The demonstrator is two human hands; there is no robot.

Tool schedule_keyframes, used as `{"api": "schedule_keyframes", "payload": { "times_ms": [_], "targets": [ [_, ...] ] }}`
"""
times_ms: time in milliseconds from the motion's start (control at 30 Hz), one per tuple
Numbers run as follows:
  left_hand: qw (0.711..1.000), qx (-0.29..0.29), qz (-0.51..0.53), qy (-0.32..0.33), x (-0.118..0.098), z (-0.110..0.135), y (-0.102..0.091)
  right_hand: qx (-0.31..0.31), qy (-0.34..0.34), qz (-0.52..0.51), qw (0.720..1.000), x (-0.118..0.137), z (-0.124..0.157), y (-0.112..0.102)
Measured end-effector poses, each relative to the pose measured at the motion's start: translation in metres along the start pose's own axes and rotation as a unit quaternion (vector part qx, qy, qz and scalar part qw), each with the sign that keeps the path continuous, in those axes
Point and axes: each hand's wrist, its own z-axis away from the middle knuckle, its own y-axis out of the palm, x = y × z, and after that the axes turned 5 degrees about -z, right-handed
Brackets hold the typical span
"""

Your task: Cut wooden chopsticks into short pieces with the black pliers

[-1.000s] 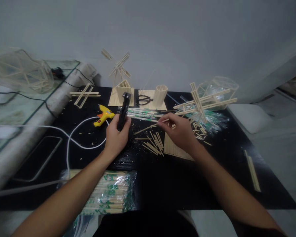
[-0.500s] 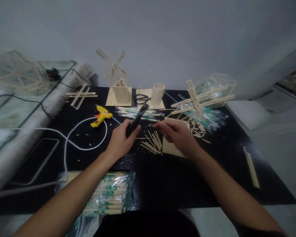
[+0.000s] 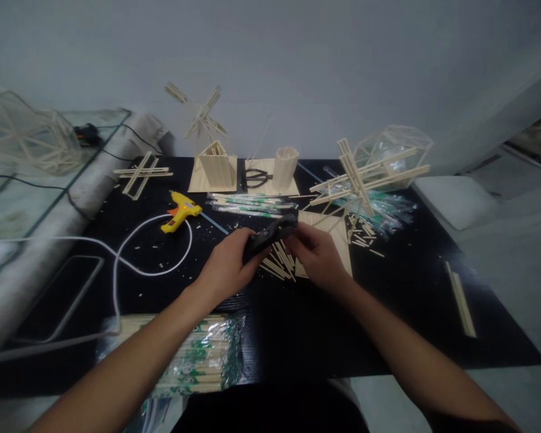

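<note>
My left hand [image 3: 229, 260] is wrapped round a black elongated hand tool [image 3: 270, 233], whose exact kind I cannot make out. The tool slants up to the right over several short wooden sticks [image 3: 279, 264]. At its far end are the curled, pinched fingers of my right hand [image 3: 318, 254]; whatever they hold is hidden. Beneath and beyond my right hand lies a flat wooden stick panel [image 3: 340, 240], partly covered. Up and left of my left hand, a yellow glue gun [image 3: 180, 210] rests on the black table [image 3: 297, 337].
Two small stick towers [image 3: 219, 168] [image 3: 285, 168] stand on bases at the back, with black-handled scissors [image 3: 256, 177] between them. Crossed stick blades [image 3: 358, 177] rise on the right. Bagged chopsticks [image 3: 207, 355] lie in front. A white cord [image 3: 117, 288] loops on the left.
The black tool has tipped lower and swung to the right. My right hand has come in to its far end, closing the gap between my hands. The view has shifted slightly.
</note>
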Motion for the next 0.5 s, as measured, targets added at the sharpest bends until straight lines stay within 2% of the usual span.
{"api": "schedule_keyframes", "payload": {
  "times_ms": [500],
  "targets": [
    [1.000,0.005,-0.007,-0.018,-0.0015,0.0021,0.0006,-0.010,-0.002,0.038,0.999,0.0020,0.0034,-0.0005]
  ]
}}
